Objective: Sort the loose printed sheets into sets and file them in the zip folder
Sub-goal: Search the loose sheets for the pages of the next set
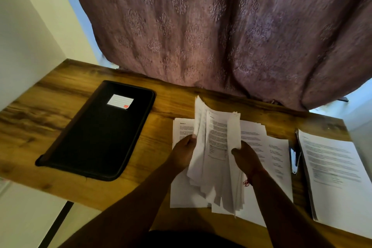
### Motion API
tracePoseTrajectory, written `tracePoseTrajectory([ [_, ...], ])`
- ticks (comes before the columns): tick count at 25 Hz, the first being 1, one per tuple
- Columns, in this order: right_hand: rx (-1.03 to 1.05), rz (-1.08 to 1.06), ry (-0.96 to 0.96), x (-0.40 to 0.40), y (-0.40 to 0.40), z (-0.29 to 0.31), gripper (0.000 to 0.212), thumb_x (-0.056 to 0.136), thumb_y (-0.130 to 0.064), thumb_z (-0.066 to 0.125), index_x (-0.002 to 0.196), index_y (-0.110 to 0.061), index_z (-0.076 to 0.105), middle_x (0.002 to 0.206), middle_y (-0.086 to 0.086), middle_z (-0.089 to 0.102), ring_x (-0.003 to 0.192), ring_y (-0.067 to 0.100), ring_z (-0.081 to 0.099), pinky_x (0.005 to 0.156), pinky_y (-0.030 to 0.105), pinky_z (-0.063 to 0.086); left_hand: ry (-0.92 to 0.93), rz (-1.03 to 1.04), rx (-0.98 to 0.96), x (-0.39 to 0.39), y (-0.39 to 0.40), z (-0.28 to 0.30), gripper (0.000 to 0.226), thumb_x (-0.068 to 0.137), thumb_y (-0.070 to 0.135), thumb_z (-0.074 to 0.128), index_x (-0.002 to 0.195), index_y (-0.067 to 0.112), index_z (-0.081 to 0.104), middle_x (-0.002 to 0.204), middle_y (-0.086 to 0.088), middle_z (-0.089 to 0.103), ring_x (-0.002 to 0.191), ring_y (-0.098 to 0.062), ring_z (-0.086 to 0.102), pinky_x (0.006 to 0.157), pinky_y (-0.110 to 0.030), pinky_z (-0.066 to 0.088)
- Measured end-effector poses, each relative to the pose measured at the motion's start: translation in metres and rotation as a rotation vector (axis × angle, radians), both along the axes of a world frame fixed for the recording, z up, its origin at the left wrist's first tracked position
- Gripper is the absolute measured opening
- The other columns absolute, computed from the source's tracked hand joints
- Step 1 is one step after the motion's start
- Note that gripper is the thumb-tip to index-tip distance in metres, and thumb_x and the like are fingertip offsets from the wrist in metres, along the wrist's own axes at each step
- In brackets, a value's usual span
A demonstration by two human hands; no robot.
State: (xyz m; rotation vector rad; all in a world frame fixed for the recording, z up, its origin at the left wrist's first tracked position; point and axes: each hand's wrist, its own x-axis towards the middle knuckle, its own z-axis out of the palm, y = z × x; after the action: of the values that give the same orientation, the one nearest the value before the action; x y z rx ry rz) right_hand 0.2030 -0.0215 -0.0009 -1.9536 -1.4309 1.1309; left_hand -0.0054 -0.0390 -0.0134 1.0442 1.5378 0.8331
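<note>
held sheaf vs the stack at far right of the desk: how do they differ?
The held sheaf is lifted off the desk and gripped by the left hand and the right hand; the right-hand stack lies flat and untouched. The held sheaf is fanned, with ragged, uneven edges; the right-hand stack is squared. The held sheaf curls; the right-hand stack is flat. Both are white printed sheets.

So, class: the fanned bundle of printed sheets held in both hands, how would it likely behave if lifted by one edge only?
The bundle of sheets would probably flop: its sheets already curve and splay between the left hand and right hand. Unbound, with staggered lower edges, sheets may well slide apart. It likely feels light.
</note>
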Motion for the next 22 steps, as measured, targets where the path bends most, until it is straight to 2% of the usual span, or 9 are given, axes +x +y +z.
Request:
tracePoseTrajectory([
  [2, -0.048, -0.039, 0.003, 0.001, -0.001, -0.004, 0.039, 0.095, -0.01, 0.052, 0.134, -0.012, 0.049, 0.12, 0.011, 0.057, 0.111, 0.028, 0.052, 0.095, 0.04, 0.044, -0.314, 0.085, -0.089, 0.01, -0.005, 0.01, 0.041, 0.099, 0.05, 0.042, 0.129, 0.024, 0.051, 0.123, -0.007, 0.063, 0.11, -0.027, 0.063, 0.1, -0.051, 0.05],
  [5, -0.101, -0.092, 0.018, 0.001, 0.0, -0.008, 0.042, 0.096, -0.016, 0.053, 0.137, -0.014, 0.046, 0.128, 0.012, 0.054, 0.121, 0.033, 0.049, 0.102, 0.045, 0.041, -0.63, 0.126, -0.226, 0.006, -0.001, 0.007, 0.052, 0.101, 0.056, 0.032, 0.129, 0.022, 0.058, 0.119, -0.013, 0.069, 0.108, -0.034, 0.066, 0.098, -0.055, 0.05],
  [7, -0.111, -0.084, 0.03, 0.0, 0.0, -0.007, 0.041, 0.096, -0.016, 0.052, 0.136, -0.014, 0.047, 0.126, 0.011, 0.055, 0.121, 0.033, 0.049, 0.102, 0.045, 0.041, -0.688, 0.1, -0.277, -0.001, -0.001, 0.006, 0.054, 0.102, 0.055, 0.028, 0.123, 0.021, 0.064, 0.118, -0.014, 0.07, 0.108, -0.032, 0.067, 0.098, -0.051, 0.05],
  [8, -0.1, -0.075, 0.033, 0.0, 0.0, -0.007, 0.038, 0.096, -0.015, 0.052, 0.134, -0.015, 0.049, 0.124, 0.01, 0.056, 0.12, 0.032, 0.05, 0.101, 0.044, 0.041, -0.599, 0.069, -0.242, -0.002, 0.0, 0.005, 0.046, 0.104, 0.048, 0.033, 0.12, 0.02, 0.065, 0.119, -0.013, 0.07, 0.106, -0.028, 0.069, 0.096, -0.046, 0.052],
  [10, -0.079, -0.05, 0.038, 0.0, 0.0, -0.007, 0.03, 0.096, -0.015, 0.052, 0.126, -0.017, 0.053, 0.114, 0.007, 0.059, 0.113, 0.031, 0.054, 0.097, 0.045, 0.044, -0.109, -0.017, -0.048, -0.003, 0.002, -0.004, 0.025, 0.102, 0.032, 0.05, 0.116, 0.019, 0.066, 0.123, -0.008, 0.068, 0.106, -0.021, 0.067, 0.098, -0.037, 0.052],
  [12, -0.082, -0.034, 0.047, 0.0, -0.001, -0.006, 0.026, 0.095, -0.016, 0.052, 0.121, -0.02, 0.054, 0.108, 0.004, 0.059, 0.106, 0.027, 0.056, 0.094, 0.046, 0.047, 0.474, -0.071, 0.149, -0.002, 0.009, -0.018, 0.028, 0.095, 0.034, 0.061, 0.12, 0.021, 0.063, 0.129, -0.002, 0.062, 0.118, -0.022, 0.059, 0.103, -0.036, 0.044],
  [13, -0.084, -0.029, 0.047, 0.0, -0.001, -0.005, 0.027, 0.095, -0.016, 0.052, 0.121, -0.02, 0.054, 0.107, 0.004, 0.059, 0.104, 0.026, 0.056, 0.093, 0.046, 0.048, 0.604, -0.037, 0.138, -0.002, 0.01, -0.02, 0.037, 0.093, 0.039, 0.063, 0.126, 0.022, 0.058, 0.135, -0.003, 0.055, 0.126, -0.025, 0.051, 0.106, -0.039, 0.041],
  [16, -0.077, -0.017, 0.038, 0.0, -0.001, -0.004, 0.026, 0.095, -0.015, 0.052, 0.12, -0.02, 0.054, 0.105, 0.004, 0.059, 0.102, 0.024, 0.055, 0.094, 0.047, 0.048, 0.588, 0.085, -0.046, -0.002, 0.015, -0.021, 0.061, 0.087, 0.051, 0.065, 0.136, 0.021, 0.045, 0.142, -0.009, 0.039, 0.133, -0.033, 0.037, 0.11, -0.048, 0.039],
  [22, -0.056, -0.002, 0.052, 0.001, -0.001, -0.004, 0.023, 0.096, -0.014, 0.052, 0.118, -0.02, 0.054, 0.103, 0.003, 0.058, 0.1, 0.022, 0.054, 0.09, 0.042, 0.047, 0.516, 0.202, -0.081, 0.0, 0.022, -0.019, 0.091, 0.081, 0.057, 0.069, 0.147, 0.016, 0.023, 0.145, -0.013, 0.035, 0.137, -0.038, 0.035, 0.112, -0.054, 0.034],
])
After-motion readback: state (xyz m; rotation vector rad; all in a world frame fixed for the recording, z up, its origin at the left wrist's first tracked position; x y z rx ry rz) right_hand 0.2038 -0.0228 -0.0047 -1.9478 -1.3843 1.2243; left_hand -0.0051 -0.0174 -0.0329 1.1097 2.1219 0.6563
